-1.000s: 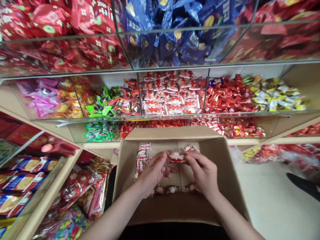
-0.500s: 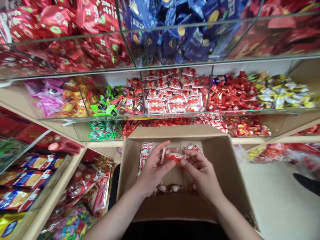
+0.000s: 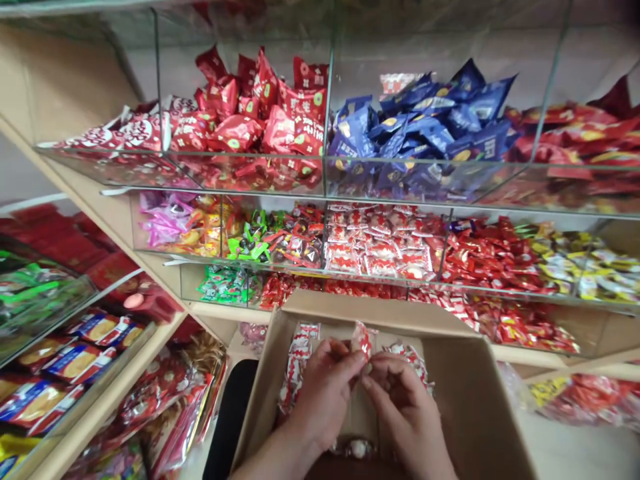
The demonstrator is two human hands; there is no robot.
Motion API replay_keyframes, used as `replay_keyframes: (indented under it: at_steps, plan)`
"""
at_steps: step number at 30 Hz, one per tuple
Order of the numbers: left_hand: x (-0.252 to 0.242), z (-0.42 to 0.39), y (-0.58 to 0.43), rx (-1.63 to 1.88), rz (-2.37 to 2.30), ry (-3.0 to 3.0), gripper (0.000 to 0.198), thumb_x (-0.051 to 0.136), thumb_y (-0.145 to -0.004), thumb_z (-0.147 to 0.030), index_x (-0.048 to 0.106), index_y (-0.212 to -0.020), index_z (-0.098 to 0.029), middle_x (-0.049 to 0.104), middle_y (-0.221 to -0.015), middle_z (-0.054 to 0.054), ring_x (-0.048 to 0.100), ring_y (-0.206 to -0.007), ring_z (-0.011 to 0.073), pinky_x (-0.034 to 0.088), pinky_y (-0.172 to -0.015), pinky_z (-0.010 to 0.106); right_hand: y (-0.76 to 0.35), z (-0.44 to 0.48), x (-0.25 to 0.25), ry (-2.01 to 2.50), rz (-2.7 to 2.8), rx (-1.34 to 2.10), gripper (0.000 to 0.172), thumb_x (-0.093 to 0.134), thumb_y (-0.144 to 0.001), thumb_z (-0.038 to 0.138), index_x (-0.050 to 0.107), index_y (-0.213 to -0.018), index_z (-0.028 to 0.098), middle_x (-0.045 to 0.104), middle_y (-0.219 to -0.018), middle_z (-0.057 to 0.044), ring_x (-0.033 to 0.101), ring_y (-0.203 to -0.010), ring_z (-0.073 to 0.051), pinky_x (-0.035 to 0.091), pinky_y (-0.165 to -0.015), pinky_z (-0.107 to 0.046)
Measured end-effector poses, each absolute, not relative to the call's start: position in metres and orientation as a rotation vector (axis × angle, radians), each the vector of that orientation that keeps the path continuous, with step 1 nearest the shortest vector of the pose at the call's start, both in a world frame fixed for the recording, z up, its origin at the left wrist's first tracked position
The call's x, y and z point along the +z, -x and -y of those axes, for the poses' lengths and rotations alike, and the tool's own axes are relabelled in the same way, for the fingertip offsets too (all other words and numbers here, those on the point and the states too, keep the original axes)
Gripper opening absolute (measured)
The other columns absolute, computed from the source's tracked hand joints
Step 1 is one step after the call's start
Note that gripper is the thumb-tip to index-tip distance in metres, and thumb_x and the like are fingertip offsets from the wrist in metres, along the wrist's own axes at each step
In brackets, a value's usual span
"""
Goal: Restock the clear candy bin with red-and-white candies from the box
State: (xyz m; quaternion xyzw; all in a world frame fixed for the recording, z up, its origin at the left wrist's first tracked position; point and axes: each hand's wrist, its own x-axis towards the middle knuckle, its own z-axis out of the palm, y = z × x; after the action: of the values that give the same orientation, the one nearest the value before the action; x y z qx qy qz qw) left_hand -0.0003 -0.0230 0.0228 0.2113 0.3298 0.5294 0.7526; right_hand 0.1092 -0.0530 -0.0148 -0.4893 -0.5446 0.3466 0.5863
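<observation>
At bottom centre I have the wrapped candy over the cardboard box, left hand pinching its side, right hand pinching its lower end; presumably two grips steady something so small.

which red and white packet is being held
The packet pinched between the left hand and right hand over the cardboard box; the others lie inside the box or on the shelves.

The near cardboard box looks smooth and matt; the small packet over it has glossy plastic wrapping. Far blue packets shine like foil. The left beam looks like smooth wood.
</observation>
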Motion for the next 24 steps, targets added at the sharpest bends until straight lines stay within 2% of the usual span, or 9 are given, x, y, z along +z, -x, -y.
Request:
replay_keyframes:
  at_steps: [8, 11, 15, 19, 24]
  plan:
    - [0.031, 0.014, 0.004, 1.187, -0.695, -0.409, 0.014, 0.071, -0.063, -0.018, 0.057, -0.065, -0.014, 0.063, -0.063, -0.002, 0.057, -0.062, 0.0092, 0.043, -0.063, 0.021, -0.109, 0.041, 0.000, 1.199, 1.508, 0.422, 0.020, 0.059, -0.076, 0.019, 0.054, -0.095, 0.022, 0.053, -0.101, -0.008, 0.057, -0.080, -0.015, 0.050, -0.069, -0.029]
    - [0.030, 0.014, 0.005, 1.213, -0.668, -0.403, 0.014, 0.071, -0.063, -0.018, 0.057, -0.066, -0.015, 0.063, -0.064, -0.002, 0.057, -0.063, 0.0086, 0.043, -0.063, 0.020, -0.106, 0.042, 0.002, 1.214, 1.568, 0.328, 0.019, 0.058, -0.075, 0.017, 0.056, -0.093, 0.022, 0.058, -0.093, -0.005, 0.059, -0.075, -0.015, 0.050, -0.067, -0.028]
    - [0.032, 0.013, 0.008, 1.240, -0.658, -0.408, 0.019, 0.073, -0.060, -0.020, 0.055, -0.064, -0.015, 0.062, -0.064, -0.002, 0.056, -0.064, 0.0081, 0.042, -0.066, 0.020, -0.104, 0.041, 0.003, 1.227, 1.457, 0.542, 0.013, 0.061, -0.074, 0.023, 0.059, -0.086, 0.020, 0.064, -0.074, -0.002, 0.060, -0.064, -0.014, 0.051, -0.058, -0.025]
    - [0.034, 0.012, 0.017, 1.224, -0.711, -0.508, 0.023, 0.072, -0.061, -0.031, 0.055, -0.067, -0.016, 0.061, -0.070, -0.001, 0.056, -0.068, 0.0111, 0.041, -0.060, 0.021, -0.108, 0.021, 0.023, 1.237, 1.309, 0.726, 0.013, 0.064, -0.070, 0.028, 0.061, -0.076, 0.017, 0.064, -0.063, -0.001, 0.057, -0.053, -0.012, 0.048, -0.049, -0.023]
    - [0.028, 0.012, 0.032, 1.166, -0.762, -0.594, 0.025, 0.068, -0.066, -0.033, 0.060, -0.082, -0.016, 0.062, -0.079, 0.003, 0.055, -0.068, 0.0110, 0.039, -0.060, 0.022, -0.116, -0.014, 0.060, 1.175, 1.275, 0.830, 0.016, 0.069, -0.065, 0.029, 0.062, -0.073, 0.017, 0.061, -0.058, 0.001, 0.054, -0.051, -0.009, 0.046, -0.049, -0.021]
